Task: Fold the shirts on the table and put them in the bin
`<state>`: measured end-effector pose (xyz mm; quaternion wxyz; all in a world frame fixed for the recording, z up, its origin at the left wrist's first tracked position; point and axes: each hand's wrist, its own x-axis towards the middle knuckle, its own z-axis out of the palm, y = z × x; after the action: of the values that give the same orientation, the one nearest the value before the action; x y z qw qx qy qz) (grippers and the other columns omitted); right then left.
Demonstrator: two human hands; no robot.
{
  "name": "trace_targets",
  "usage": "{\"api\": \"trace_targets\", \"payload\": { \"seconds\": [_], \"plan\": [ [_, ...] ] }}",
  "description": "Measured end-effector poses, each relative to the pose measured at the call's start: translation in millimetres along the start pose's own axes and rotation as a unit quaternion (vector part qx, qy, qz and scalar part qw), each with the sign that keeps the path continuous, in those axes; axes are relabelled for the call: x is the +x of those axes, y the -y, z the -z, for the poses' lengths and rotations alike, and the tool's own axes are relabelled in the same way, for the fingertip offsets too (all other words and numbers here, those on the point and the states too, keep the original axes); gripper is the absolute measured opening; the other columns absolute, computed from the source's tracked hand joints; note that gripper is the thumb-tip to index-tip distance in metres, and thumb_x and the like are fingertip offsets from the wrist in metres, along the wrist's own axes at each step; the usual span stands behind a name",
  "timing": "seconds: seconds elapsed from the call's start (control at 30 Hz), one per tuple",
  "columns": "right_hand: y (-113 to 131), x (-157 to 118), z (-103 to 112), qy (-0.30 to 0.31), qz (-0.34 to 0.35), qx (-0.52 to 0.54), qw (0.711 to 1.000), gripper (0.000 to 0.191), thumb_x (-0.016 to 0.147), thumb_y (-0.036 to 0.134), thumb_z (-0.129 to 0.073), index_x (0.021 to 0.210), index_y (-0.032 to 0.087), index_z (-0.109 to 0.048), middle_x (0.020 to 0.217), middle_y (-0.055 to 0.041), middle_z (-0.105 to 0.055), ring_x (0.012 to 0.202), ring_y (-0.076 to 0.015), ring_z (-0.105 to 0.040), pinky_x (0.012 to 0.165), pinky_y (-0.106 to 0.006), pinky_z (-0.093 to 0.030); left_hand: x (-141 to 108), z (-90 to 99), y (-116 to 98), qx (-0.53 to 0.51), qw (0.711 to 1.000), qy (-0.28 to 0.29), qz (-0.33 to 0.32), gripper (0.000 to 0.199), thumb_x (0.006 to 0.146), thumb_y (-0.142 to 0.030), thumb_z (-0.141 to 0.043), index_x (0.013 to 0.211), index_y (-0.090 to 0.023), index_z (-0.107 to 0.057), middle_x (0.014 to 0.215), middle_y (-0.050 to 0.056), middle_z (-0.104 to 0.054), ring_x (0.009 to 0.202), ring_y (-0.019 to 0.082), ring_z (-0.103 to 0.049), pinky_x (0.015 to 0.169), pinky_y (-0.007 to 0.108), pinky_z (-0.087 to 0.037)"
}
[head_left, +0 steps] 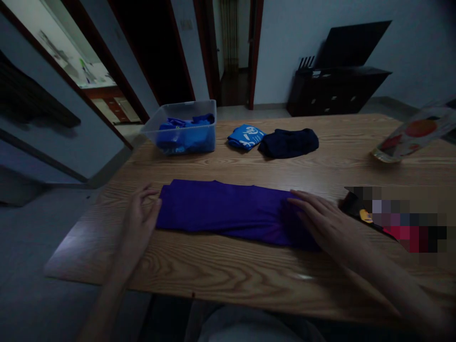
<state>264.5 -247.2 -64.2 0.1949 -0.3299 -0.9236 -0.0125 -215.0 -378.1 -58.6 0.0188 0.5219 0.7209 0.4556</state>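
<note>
Purple cloth (folded, seemingly) between left hand, right hand

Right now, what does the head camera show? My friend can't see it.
Two hands, left and right, rest flat on a folded purple cloth on a wooden table. Behind sit a bin of blue clothes, a blue bundle and a dark one.

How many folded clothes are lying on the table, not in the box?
3: a purple cloth under both hands, a blue one and a dark one farther back. The box holds more blue clothes, uncountable.
</note>
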Motion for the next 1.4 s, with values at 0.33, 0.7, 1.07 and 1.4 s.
{"api": "trace_targets", "payload": {
  "seconds": [0.33,0.7,1.07,1.4],
  "plan": [
    [-34.9,42.2,-38.0,0.044,-0.022,0.050,0.998,0.046,0.108,0.033,-0.052,0.148,0.012,-0.059,0.135,-0.0244,-0.073,0.127,-0.0416,-0.070,0.113,-0.065,-0.051,92.1,-72.9,16.3,0.134,0.911,0.327,-0.213,0.062,0.100,-0.064,-0.064,0.146,-0.023,-0.064,0.143,0.014,-0.068,0.134,0.036,-0.062,0.118,0.054,-0.046],
    [-40.4,81.7,1.8,0.103,-0.015,0.137,0.985,0.022,0.105,0.038,-0.054,0.105,0.023,-0.070,0.100,-0.0102,-0.076,0.086,-0.0251,-0.073,0.073,-0.035,-0.056,118.2,-47.5,-30.7,0.116,0.897,0.340,-0.257,0.031,0.107,-0.048,-0.056,0.103,-0.021,-0.071,0.103,0.006,-0.068,0.093,0.025,-0.069,0.083,0.037,-0.053],
    [-81.6,166.3,116.7,-0.061,-0.041,-0.026,0.997,0.032,0.110,0.039,-0.045,0.112,0.025,-0.073,0.095,-0.0123,-0.077,0.081,-0.0280,-0.069,0.075,-0.043,-0.050,199.9,-3.9,-150.1,0.346,0.876,0.051,-0.331,0.041,0.115,-0.048,-0.046,0.137,-0.021,-0.067,0.120,0.009,-0.078,0.108,0.028,-0.073,0.091,0.044,-0.056],
    [-52.7,50.6,91.6,-0.043,0.053,-0.008,0.998,0.038,0.111,0.041,-0.040,0.130,0.044,-0.072,0.106,-0.0100,-0.078,0.102,-0.0376,-0.072,0.096,-0.062,-0.056,59.3,5.5,-87.1,0.273,0.861,0.229,-0.362,0.050,0.115,-0.049,-0.031,0.122,-0.036,-0.079,0.102,0.006,-0.080,0.101,0.032,-0.076,0.095,0.055,-0.059]
  ]
}}
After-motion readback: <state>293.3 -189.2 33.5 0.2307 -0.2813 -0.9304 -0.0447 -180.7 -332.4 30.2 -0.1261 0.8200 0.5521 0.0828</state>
